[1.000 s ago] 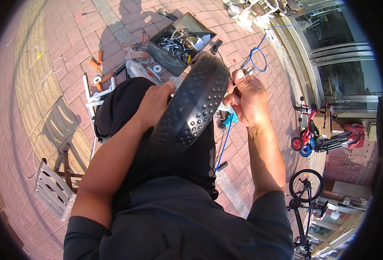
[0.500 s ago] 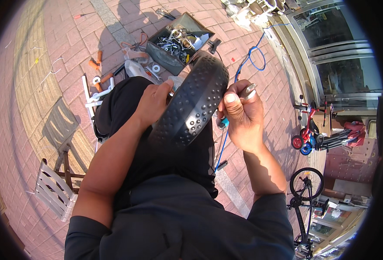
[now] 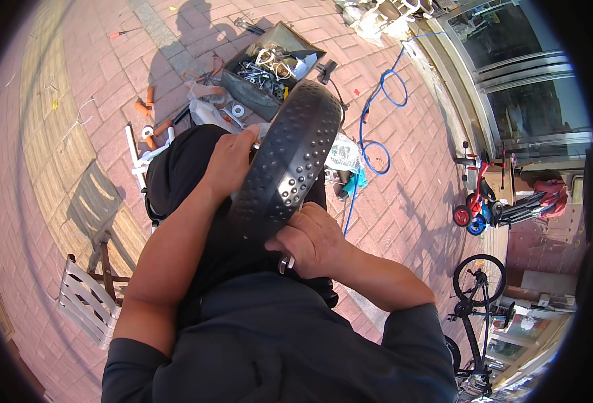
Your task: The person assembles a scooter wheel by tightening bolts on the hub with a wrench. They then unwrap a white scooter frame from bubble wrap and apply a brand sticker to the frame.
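A small black wheel with a knobbed tread stands upright and tilted over my lap. At its left side, my left hand is closed on it, the fingertips mostly hidden behind the tyre. My right hand is closed beside the lower right of the wheel, close to my body. From that fist sticks out the shiny end of a metal tool; the rest of it is covered by my fingers and the wheel, so its kind cannot be told.
Beyond the wheel lies an open metal toolbox full of loose hardware. A blue hose loops over the brick paving to the right. White and orange pipe pieces lie left. A chair, a bicycle and a red tricycle stand around.
My right hand has moved down and left with the metal tool, from the wheel's right side to its lower edge. The wheel has shifted slightly left; my left hand stays on it.
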